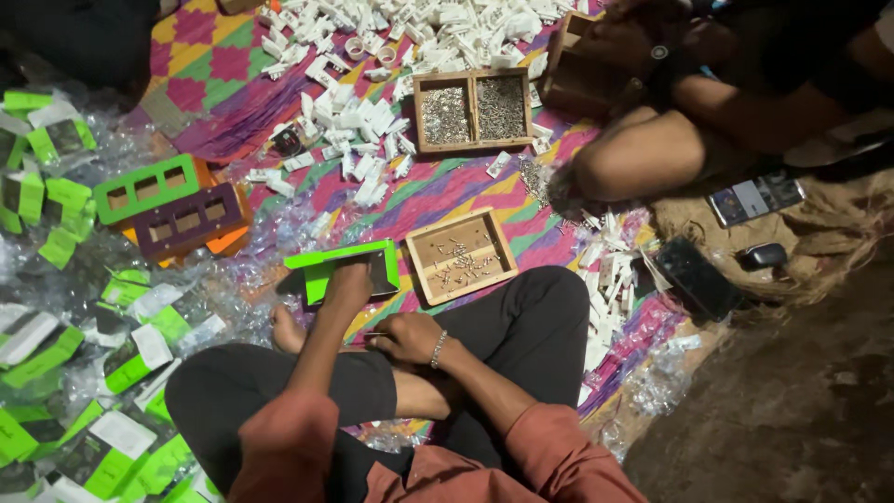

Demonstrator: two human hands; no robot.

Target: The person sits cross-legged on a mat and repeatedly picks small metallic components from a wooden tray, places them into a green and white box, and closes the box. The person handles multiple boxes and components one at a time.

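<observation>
The person sits cross-legged on a bright patterned mat (447, 186), legs in dark trousers. The left hand (346, 282) reaches forward and rests on a green and black flat box (349, 265) lying on the mat. The right hand (407, 335), wearing a bracelet, lies on the knee, pinching a thin metal pin (374, 333) (too small to make out further). Just beside the box stands a shallow wooden tray (461, 254) with scattered small screws. Farther off sits a two-compartment wooden tray (472, 109) full of metal bits, among heaps of white plastic parts (354, 116). Another person's knee (633, 154) shows at upper right.
</observation>
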